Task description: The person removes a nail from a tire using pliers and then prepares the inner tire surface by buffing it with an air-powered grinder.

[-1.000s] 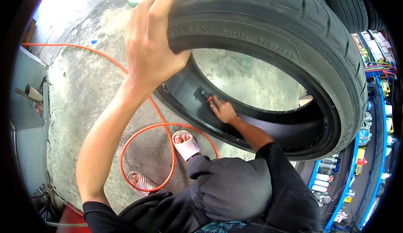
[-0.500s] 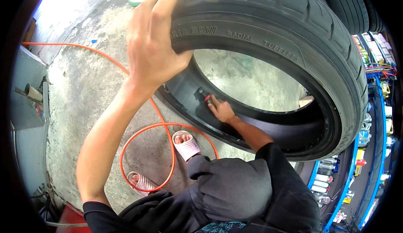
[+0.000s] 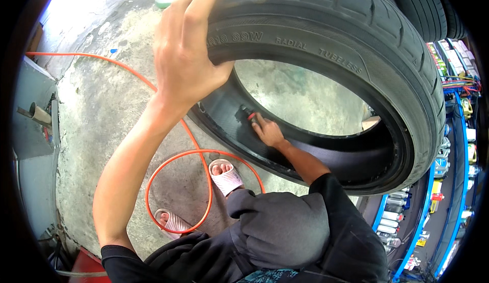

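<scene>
A large black tyre (image 3: 305, 41) leans before me, tilted so that I see its sidewall and its inner lining. My left hand (image 3: 186, 54) grips its upper left part, with the fingers stretched up over the sidewall and the thumb at the inner rim. Inside the tyre, my right hand (image 3: 268, 131) is closed around a small black and red hand tool (image 3: 250, 115), whose exact kind I cannot make out. The tool's tip is at a dark patch (image 3: 240, 114) on the lining. Concrete floor shows through the tyre's opening.
An orange hose (image 3: 182, 153) loops over the concrete floor around my slippered feet (image 3: 225, 176). More tyres (image 3: 417, 3) stand at the far right. Below them, blue-edged shelves (image 3: 423, 209) hold bottles and cans. A grey metal cabinet or machine (image 3: 35, 140) stands at the left.
The tool and right hand have shifted very slightly inside the tyre, and the dark patch around the tip looks a little larger. My left hand stays in place.
</scene>
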`<state>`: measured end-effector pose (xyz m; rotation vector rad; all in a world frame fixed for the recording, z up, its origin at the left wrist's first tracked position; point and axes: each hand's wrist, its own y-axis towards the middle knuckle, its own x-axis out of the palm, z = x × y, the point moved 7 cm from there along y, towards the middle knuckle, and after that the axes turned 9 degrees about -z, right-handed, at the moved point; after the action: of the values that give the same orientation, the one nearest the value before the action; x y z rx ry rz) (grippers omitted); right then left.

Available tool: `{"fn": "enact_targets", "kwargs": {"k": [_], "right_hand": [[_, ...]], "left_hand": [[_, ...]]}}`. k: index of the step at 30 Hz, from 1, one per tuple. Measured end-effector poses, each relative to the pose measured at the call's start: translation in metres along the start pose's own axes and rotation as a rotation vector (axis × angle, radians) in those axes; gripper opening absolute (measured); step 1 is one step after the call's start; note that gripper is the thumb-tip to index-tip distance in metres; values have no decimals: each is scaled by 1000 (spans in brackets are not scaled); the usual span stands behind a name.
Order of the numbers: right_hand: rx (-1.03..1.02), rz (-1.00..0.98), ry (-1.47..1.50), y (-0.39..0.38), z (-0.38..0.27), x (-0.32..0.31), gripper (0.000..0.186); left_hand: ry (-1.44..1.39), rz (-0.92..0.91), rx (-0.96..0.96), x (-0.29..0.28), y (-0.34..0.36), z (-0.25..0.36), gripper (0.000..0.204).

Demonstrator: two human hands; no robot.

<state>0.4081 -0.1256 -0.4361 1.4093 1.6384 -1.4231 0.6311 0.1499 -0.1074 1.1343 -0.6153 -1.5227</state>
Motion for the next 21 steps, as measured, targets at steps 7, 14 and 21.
{"fn": "enact_targets", "kwargs": {"k": [7, 14, 21], "right_hand": [[64, -2, 25, -2, 7, -3, 57], [41, -86, -35, -20, 19, -4, 57], [29, -176, -40, -37, 24, -8, 59]], "left_hand": [[-1, 11, 15, -1, 0, 0, 105], [9, 6, 3, -2, 0, -1, 105], [-2, -5, -1, -4, -1, -2, 105]]}}
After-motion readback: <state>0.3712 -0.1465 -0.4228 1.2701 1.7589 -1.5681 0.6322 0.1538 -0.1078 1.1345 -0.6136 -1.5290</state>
